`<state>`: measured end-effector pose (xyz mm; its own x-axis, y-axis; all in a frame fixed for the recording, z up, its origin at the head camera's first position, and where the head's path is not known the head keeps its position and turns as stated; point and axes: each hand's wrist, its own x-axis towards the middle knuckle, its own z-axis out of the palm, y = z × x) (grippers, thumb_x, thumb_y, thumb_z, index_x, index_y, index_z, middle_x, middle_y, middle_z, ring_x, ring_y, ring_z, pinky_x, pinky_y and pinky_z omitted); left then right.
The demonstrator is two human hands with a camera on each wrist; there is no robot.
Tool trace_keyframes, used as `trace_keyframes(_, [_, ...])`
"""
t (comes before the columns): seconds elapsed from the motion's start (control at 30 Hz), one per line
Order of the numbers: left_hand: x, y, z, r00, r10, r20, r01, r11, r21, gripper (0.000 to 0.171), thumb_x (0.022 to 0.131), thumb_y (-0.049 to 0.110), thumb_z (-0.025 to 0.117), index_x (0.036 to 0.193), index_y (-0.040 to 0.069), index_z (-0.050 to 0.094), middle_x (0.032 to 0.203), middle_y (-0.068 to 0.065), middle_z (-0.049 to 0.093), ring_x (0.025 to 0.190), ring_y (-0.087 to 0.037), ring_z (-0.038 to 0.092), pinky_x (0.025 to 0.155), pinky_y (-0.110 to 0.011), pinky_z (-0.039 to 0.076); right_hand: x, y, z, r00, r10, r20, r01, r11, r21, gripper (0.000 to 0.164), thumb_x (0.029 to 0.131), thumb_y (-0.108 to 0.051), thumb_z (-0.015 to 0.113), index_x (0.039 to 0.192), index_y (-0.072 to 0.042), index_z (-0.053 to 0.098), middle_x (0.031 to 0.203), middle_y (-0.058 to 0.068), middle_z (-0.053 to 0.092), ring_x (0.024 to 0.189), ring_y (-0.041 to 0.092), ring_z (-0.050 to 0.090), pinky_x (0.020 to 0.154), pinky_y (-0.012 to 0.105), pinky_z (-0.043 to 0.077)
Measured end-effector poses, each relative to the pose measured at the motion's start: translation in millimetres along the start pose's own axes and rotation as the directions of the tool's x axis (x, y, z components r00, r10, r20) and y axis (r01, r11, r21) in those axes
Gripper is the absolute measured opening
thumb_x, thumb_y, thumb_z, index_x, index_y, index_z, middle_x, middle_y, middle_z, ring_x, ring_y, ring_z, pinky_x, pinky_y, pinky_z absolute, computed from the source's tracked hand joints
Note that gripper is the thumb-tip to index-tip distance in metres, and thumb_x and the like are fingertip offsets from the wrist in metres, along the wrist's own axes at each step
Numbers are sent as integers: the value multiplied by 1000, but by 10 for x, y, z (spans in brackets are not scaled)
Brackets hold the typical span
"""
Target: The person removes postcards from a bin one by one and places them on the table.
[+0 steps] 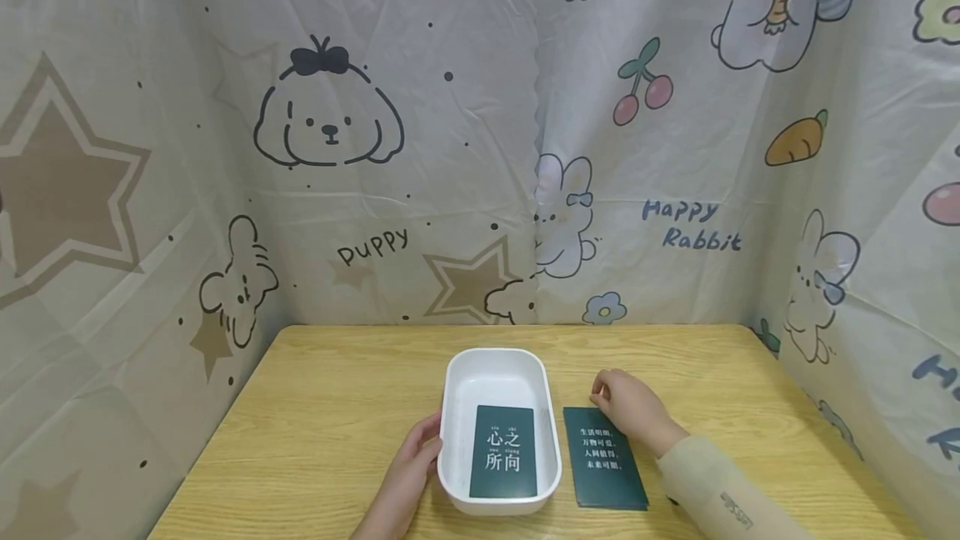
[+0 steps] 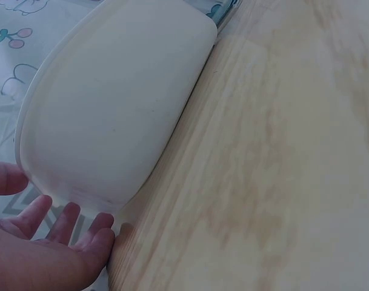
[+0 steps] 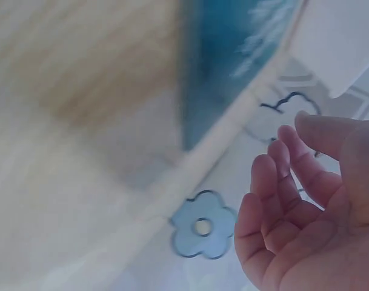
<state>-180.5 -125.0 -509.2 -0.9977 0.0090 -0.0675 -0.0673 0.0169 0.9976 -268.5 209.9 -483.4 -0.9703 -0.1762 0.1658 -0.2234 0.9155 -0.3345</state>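
A white plastic tray [image 1: 498,373] with rounded corners sits on the table. Inside it lies a dark green card [image 1: 503,482] printed with large white characters. My left hand [image 1: 408,465] touches the tray's left side with its fingertips; in the left wrist view those fingertips meet the end of the white wall. To the tray's right is another dark green card [image 1: 611,486] with several lines of white text, its lower edge suggesting more beneath. Over its far right corner hovers my right hand [image 1: 633,407], fingers loosely bent, nothing between them in the right wrist view [image 3: 305,224].
The tray and cards stand on a light wooden table [image 1: 330,415]. A printed curtain [image 1: 450,190] with cartoon animals, stars and flowers hangs behind the table and along both sides.
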Motion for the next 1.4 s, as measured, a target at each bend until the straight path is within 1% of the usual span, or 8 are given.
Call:
trace_keyframes(0.13, [-2, -1, -10, 1000, 0, 4, 0, 1000, 1, 47, 98, 19, 44, 142, 2, 39, 144, -26, 41, 128, -36, 40, 104, -54, 41, 2, -197, -78, 998, -54, -35, 55, 998, 6, 7, 85, -20, 68, 83, -16, 63, 71, -2, 51, 61, 12, 46, 53, 29, 44])
trace_keyframes(0.4, [3, 4, -13, 1000, -11, 4, 11, 1000, 6, 47, 98, 21, 45, 141, 3, 40, 144, -25, 41, 128, -35, 40, 104, -53, 41, 51, -560, -111, 995, -87, -43, 89, 995, 53, 6, 84, -21, 69, 81, -18, 65, 73, -4, 53, 62, 11, 47, 54, 27, 47])
trace_keyframes(0.63, [17, -4, -13, 1000, -6, 5, 6, 1000, 6, 47, 98, 21, 45, 141, 3, 40, 144, -25, 42, 127, -34, 42, 103, -52, 41, 59, -849, -63, 989, -150, 4, 148, 980, 134, 9, 86, -24, 67, 86, -15, 69, 77, -4, 55, 67, 11, 50, 57, 27, 51])
trace_keyframes(0.7, [19, -6, -12, 1000, -4, 5, 4, 1000, 3, 47, 98, 21, 45, 141, 3, 41, 143, -25, 42, 126, -33, 42, 103, -52, 42, 63, -911, -36, 985, -172, 23, 167, 976, 139, 10, 86, -26, 67, 89, -16, 70, 80, -4, 57, 71, 11, 51, 61, 27, 53])
trace_keyframes(0.93, [24, -14, -11, 1000, -5, 8, 5, 1000, 0, 47, 98, 20, 45, 141, 2, 40, 143, -25, 41, 126, -34, 42, 104, -53, 41, 71, -1071, 90, 962, -269, 50, 266, 962, 63, 16, 85, -31, 69, 94, -18, 72, 90, -3, 62, 86, 13, 53, 80, 36, 56])
trace_keyframes(1.07, [54, -15, 2, 1000, 0, 5, 0, 1000, -1, 47, 98, 19, 45, 141, 2, 40, 143, -26, 42, 126, -34, 42, 103, -52, 41, 93, -1136, 155, 941, -329, 82, 330, 944, 9, 23, 85, -32, 69, 100, -16, 72, 97, -1, 65, 90, 15, 54, 85, 39, 55])
trace_keyframes(1.17, [75, -11, 13, 1000, -2, 0, 2, 1000, 0, 47, 98, 19, 45, 141, 1, 40, 143, -26, 42, 126, -33, 42, 103, -52, 41, 112, -1175, 191, 934, -335, 126, 338, 941, 0, 27, 85, -32, 69, 104, -14, 72, 102, 0, 66, 93, 15, 55, 88, 40, 55])
trace_keyframes(1.4, [130, -7, 33, 1000, -7, -8, 7, 1000, 3, 47, 98, 19, 45, 141, 2, 40, 144, -26, 41, 127, -34, 40, 105, -53, 40, 169, -1215, 255, 933, -279, 226, 288, 958, -6, 33, 85, -33, 68, 111, -12, 69, 107, 2, 67, 95, 15, 55, 91, 38, 54])
